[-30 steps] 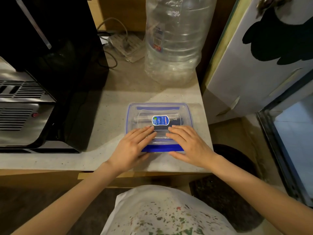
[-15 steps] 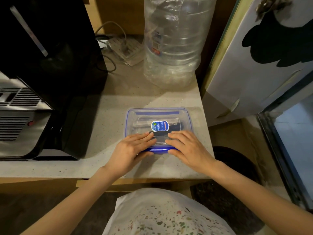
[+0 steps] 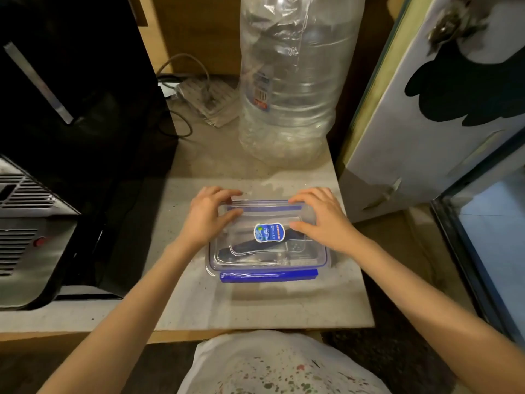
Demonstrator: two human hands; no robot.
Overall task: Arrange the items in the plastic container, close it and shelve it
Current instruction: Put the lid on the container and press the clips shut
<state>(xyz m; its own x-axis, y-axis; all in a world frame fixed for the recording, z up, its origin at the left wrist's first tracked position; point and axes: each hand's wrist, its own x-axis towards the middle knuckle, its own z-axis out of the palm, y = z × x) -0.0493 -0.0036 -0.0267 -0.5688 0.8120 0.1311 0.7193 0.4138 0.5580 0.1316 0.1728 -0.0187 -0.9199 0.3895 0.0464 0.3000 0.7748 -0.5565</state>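
Note:
A clear plastic container (image 3: pixel 270 258) with a transparent lid and blue clip flaps sits on the stone counter (image 3: pixel 199 302). A blue oval sticker (image 3: pixel 269 232) marks the lid. A dark item shows dimly through the lid. The near blue flap (image 3: pixel 268 275) lies folded down at the front edge. My left hand (image 3: pixel 207 214) rests on the lid's far left corner, fingers curled over the far flap. My right hand (image 3: pixel 321 216) rests on the far right corner, fingers on the same far edge.
A large clear water bottle (image 3: pixel 295 81) stands behind the container. A black and silver appliance (image 3: pixel 42 166) fills the left side. A power strip with cables (image 3: pixel 204 100) lies at the back. A white cabinet door (image 3: pixel 443 103) stands to the right.
Both hands have moved from the near edge of the lid to its far edge. The near blue flap, earlier under my fingers, now lies uncovered and folded down.

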